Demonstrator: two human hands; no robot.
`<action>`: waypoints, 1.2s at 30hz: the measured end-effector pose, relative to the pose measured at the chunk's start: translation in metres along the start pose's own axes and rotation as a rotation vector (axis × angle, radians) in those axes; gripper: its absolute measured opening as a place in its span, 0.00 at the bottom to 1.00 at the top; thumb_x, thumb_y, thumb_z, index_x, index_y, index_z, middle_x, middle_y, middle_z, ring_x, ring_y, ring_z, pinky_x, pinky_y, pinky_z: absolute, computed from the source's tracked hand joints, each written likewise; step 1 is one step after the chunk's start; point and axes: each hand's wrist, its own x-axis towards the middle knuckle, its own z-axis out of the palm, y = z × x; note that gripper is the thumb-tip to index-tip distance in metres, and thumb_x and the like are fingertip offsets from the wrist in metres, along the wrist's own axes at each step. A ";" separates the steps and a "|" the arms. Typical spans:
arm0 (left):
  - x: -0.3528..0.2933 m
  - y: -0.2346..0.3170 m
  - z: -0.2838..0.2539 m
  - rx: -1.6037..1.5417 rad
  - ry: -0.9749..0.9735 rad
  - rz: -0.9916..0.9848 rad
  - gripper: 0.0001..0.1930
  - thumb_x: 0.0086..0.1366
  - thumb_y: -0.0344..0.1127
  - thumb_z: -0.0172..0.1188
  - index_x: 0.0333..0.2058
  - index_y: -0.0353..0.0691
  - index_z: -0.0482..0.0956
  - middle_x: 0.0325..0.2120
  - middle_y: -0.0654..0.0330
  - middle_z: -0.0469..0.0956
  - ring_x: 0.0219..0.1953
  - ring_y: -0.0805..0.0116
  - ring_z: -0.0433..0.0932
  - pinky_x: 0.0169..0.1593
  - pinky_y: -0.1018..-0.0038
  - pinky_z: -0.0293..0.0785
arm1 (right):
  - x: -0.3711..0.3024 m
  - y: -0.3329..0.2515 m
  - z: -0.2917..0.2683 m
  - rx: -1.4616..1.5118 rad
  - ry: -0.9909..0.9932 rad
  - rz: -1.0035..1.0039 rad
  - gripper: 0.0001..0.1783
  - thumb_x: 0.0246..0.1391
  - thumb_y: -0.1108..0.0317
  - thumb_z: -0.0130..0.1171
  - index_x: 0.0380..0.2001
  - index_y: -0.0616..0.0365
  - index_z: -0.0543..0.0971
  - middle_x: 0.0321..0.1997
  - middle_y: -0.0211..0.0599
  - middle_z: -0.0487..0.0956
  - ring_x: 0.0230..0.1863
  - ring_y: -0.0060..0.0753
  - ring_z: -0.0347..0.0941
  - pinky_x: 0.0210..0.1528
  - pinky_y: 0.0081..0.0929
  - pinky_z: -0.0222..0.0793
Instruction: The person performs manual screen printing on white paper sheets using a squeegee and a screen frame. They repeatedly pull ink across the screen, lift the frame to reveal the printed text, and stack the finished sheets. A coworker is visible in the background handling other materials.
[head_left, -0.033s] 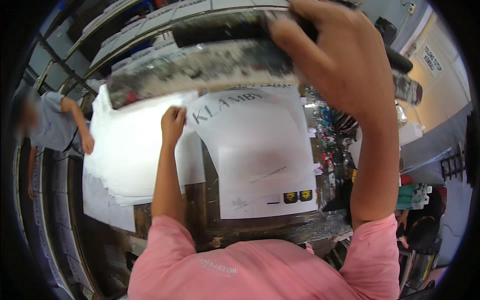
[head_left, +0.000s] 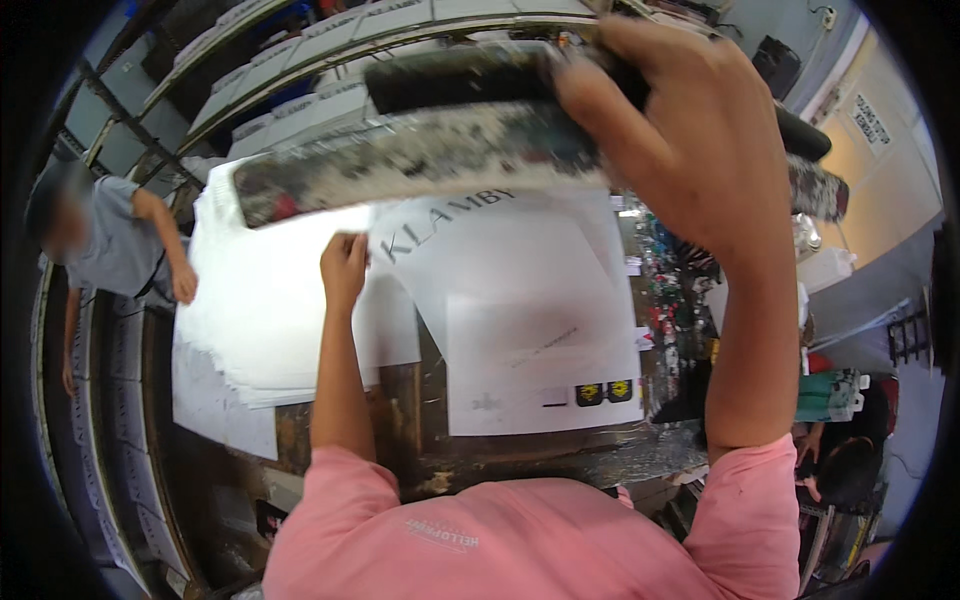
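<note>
I see my right hand (head_left: 690, 140) raised high near the camera, gripping a squeegee (head_left: 420, 150) that runs crosswise above the worktable (head_left: 420, 440). Below it, a printed sheet (head_left: 530, 330) lies on the table, toward the right. To its left sits a stack of sheets (head_left: 260, 300), partly overlapped by the printed sheet. My left hand (head_left: 345, 268) rests on the stack's right part, just beside the printed sheet's upper left edge. A co-worker (head_left: 110, 250) stands at the far left, beyond the stack. Shelving (head_left: 300, 60) runs behind everything.
</note>
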 end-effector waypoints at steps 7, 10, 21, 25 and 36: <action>-0.168 -0.098 -0.187 -0.049 0.575 -0.189 0.12 0.77 0.38 0.63 0.41 0.33 0.81 0.25 0.63 0.80 0.24 0.78 0.75 0.30 0.79 0.74 | -0.042 -0.012 0.004 0.031 -0.081 0.196 0.29 0.65 0.45 0.60 0.45 0.65 0.85 0.39 0.59 0.82 0.42 0.66 0.77 0.51 0.49 0.70; -0.167 -0.090 -0.244 0.288 0.728 -0.235 0.14 0.74 0.39 0.66 0.44 0.31 0.82 0.30 0.55 0.82 0.29 0.64 0.79 0.35 0.68 0.76 | -0.040 -0.015 0.004 0.027 -0.103 0.182 0.28 0.65 0.47 0.60 0.46 0.66 0.84 0.39 0.60 0.82 0.43 0.66 0.77 0.52 0.50 0.70; -0.173 0.048 -0.039 0.912 -0.641 0.458 0.67 0.49 0.87 0.64 0.78 0.46 0.60 0.80 0.45 0.51 0.82 0.40 0.46 0.79 0.31 0.28 | -0.021 -0.017 -0.007 0.105 -0.063 0.122 0.26 0.65 0.47 0.58 0.35 0.65 0.83 0.32 0.57 0.83 0.38 0.61 0.81 0.43 0.52 0.73; -0.185 0.095 0.039 0.674 -0.779 0.528 0.69 0.43 0.83 0.71 0.77 0.43 0.63 0.80 0.45 0.51 0.82 0.39 0.45 0.79 0.33 0.34 | -0.013 -0.011 -0.012 0.132 -0.141 0.227 0.33 0.65 0.43 0.53 0.20 0.65 0.80 0.20 0.52 0.79 0.27 0.53 0.79 0.39 0.49 0.74; -0.251 0.166 0.202 0.382 -0.756 0.746 0.67 0.47 0.91 0.55 0.71 0.38 0.72 0.74 0.39 0.62 0.77 0.34 0.56 0.77 0.25 0.31 | -0.146 0.034 0.029 0.189 -0.175 0.114 0.35 0.66 0.44 0.53 0.14 0.62 0.77 0.18 0.51 0.78 0.24 0.50 0.78 0.36 0.50 0.75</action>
